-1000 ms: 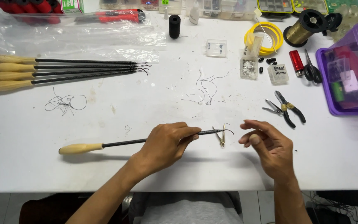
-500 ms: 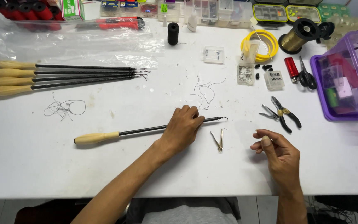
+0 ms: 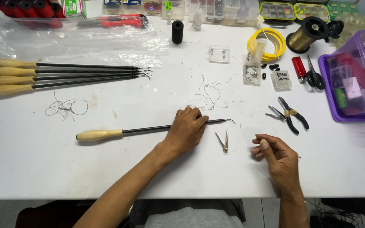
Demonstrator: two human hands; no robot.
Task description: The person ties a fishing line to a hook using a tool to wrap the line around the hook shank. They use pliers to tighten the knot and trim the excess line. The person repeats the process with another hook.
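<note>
Left hand (image 3: 186, 131) fingers lie curled over the hooked rod (image 3: 148, 129); right hand (image 3: 277, 155) fingers pinch something unidentifiable. Risk: hook tip beyond fingertips may snag loose wire

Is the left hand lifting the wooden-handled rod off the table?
No, the left hand lies over the rod, which rests flat on the white table with its wooden handle lying on the surface.

Hooked rod (image 3: 148, 128): a second ago I held it lifted; now it lies flat on the surface (image 3: 34, 160) under my left hand (image 3: 186, 131).
Small tweezers (image 3: 224, 142): off the rod's hook, now lying just below it.
Right hand (image 3: 277, 157): dropped lower, right of the tweezers, fingers curled.
</note>
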